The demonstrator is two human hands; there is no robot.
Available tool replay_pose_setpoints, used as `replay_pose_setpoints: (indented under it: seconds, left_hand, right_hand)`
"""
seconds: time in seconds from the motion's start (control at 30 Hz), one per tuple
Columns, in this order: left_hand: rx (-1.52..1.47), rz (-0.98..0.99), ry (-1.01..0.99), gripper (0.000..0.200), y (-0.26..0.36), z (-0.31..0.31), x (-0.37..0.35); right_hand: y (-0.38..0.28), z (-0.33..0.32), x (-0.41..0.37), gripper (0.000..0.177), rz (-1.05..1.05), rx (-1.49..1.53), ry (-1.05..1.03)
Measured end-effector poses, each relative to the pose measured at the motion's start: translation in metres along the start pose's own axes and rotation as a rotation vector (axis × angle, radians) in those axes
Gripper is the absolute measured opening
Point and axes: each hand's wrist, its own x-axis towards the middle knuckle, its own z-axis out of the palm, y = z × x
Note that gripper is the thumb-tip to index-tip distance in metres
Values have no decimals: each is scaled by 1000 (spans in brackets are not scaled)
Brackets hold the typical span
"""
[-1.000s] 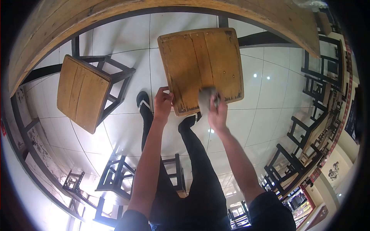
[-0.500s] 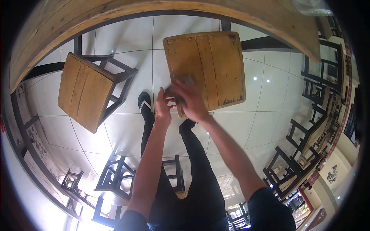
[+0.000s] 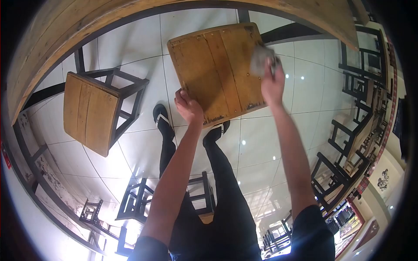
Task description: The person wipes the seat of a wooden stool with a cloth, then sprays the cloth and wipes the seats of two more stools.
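The left hand (image 3: 189, 106) clenched the stool (image 3: 213, 69) by its near edge; the right hand (image 3: 273, 82) clutched a cloth (image 3: 260, 58) at the far corner, where heavy pressure could have tipped the stool or slid the cloth off.

Stool seat (image 3: 213, 69): honey-brown planks, with dark worn patches along edges and corners.
Cloth (image 3: 260, 58): plain pale grey.
Second stool (image 3: 89, 113): yellow-brown wood seat, black frame.
Floor (image 3: 130, 43): glossy white tiles, thin grey grout lines.
Trousers (image 3: 226, 204): black.
Sandal (image 3: 162, 117): black with a white strap.
Table edge (image 3: 65, 35): light brown, grained.
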Motion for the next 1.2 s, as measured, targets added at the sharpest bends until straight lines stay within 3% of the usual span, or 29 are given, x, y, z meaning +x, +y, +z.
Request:
replay_pose_setpoints:
  seconds: [0.03,0.1,0.17,0.3,0.37,0.5,0.7,0.77,0.83,0.9,1.03,1.13,1.2]
  left_hand:
    - [74,33,84,34,6,3,-4]
    - [154,65,161,33,11,8,-10]
    - [162,85,160,31,9,7,-8]
    - [189,103,164,30,0,13,-1]
    - [271,81,258,28,12,17,-5]
    - [295,46,235,27,15,16,-6]
    - [322,62,281,28,17,20,-8]
    - [360,59,308,29,15,21,-8]
    - [361,62,305,30,19,21,-10]
    - [371,59,303,31,20,19,-11]
    - [366,40,331,32,22,21,-11]
    - [383,47,362,32,18,23,-9]
    - [398,56,370,31,14,22,-10]
  right_hand:
    - [-12,6,35,28,-6,-186,-35]
    - [7,23,95,48,-538,-201,-129]
    - [15,38,117,61,-609,-373,-293]
    - [32,36,66,61,-578,-386,-316]
    - [27,16,23,63,-455,-306,-411]
    - [50,-34,-76,59,-331,-320,-558]
    - [44,-84,-166,60,-154,-370,-573]
    - [46,-93,-176,49,255,-347,-461]
    - [45,-93,-144,37,319,-303,-414]
    - [31,-71,-80,32,-48,-200,-146]
    - [5,-25,81,55,-590,-289,-135]
    - [27,8,143,57,-732,-447,-225]
    - [60,20,138,61,-562,-369,-307]
